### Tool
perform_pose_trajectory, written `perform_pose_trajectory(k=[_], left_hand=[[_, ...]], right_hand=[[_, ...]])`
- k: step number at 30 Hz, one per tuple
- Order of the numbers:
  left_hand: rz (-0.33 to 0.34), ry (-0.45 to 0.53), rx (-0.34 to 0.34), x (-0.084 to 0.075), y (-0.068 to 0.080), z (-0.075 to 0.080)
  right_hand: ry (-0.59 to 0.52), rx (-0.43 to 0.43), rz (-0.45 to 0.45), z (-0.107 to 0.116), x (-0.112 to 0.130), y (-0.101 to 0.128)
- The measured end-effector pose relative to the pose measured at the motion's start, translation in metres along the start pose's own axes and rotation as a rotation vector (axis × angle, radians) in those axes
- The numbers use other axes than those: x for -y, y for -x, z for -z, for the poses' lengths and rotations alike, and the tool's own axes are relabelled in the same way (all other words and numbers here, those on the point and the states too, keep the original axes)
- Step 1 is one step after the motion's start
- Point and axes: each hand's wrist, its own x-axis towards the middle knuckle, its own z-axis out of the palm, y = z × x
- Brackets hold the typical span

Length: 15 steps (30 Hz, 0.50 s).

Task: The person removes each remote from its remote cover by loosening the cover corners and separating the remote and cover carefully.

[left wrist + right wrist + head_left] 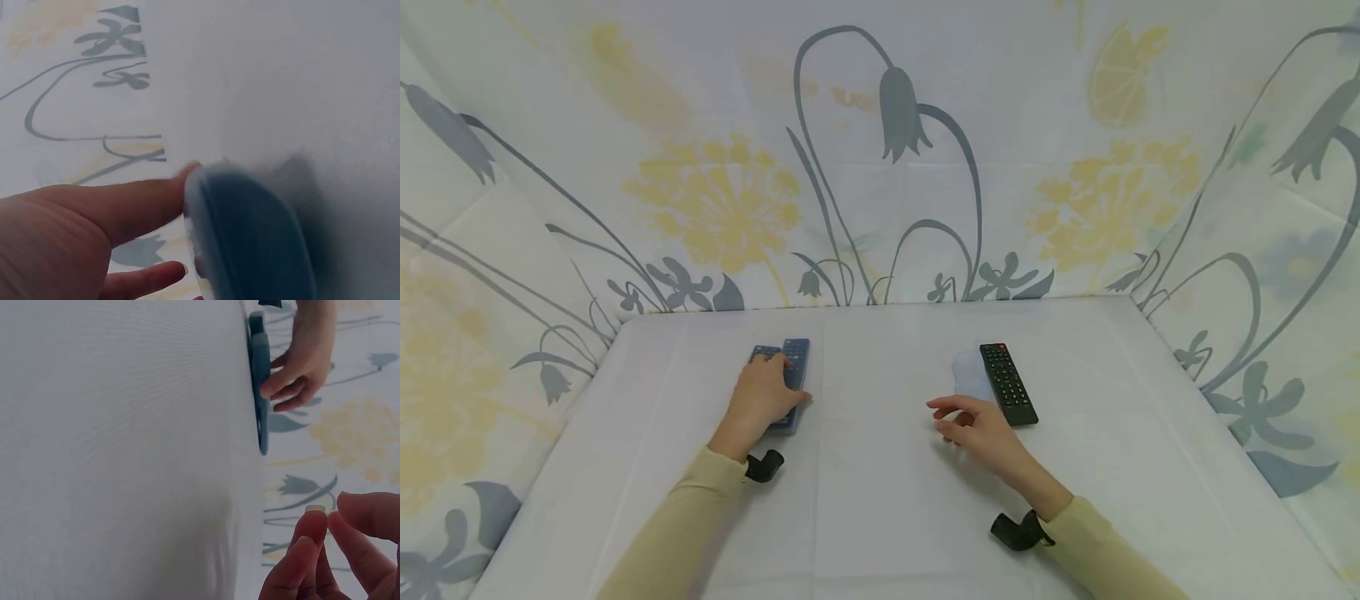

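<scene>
Nearest the head camera come two beige sleeves, each ending in a black wrist-mounted camera, stretched out over a white table (865, 517).

At the left, the left hand (762, 398) lies on top of a blue remote (793, 367) that rests flat on the table with its long side running near to far. The fingers curl down over the remote's body; the far end with its buttons shows beyond the fingertips, and a second, narrower dark-blue edge shows just beside it on the left, though it cannot be told whether that is another remote. In the left wrist view the thumb (131, 200) lies stretched along the blurred, rounded blue casing (250, 237), its tip touching the casing's edge. The right wrist view shows the same hand (300, 369) with its fingers bent round the remote's thin side (260, 387).

At the right, the right hand (977, 425) hovers low over the table, holding nothing. Its fingers are loosely curled, with the forefinger reaching left; in the right wrist view the fingertips (312, 531) are gathered close together around empty air.

Just far-right of that hand lies a black remote (1008, 383), buttons up, with a pale whitish patch (970, 373) on the table against its left side. The two remotes lie well apart.

Floral fabric (880, 167) in grey and yellow walls the table on three sides.
</scene>
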Motion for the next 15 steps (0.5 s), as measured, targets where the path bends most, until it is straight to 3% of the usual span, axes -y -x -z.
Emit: perform_pose_trajectory(k=[6, 15], left_hand=[[-0.024, -0.045, -0.027, -0.0062, 0.0037, -0.0003], [-0.029, -0.001, -0.026, -0.0078, 0.0026, -0.0017]], right_hand=[[0.051, 0.012, 0.015, -0.0050, -0.0009, -0.0075], [0.047, 0.020, 0.014, -0.0066, -0.0004, -0.0114]])
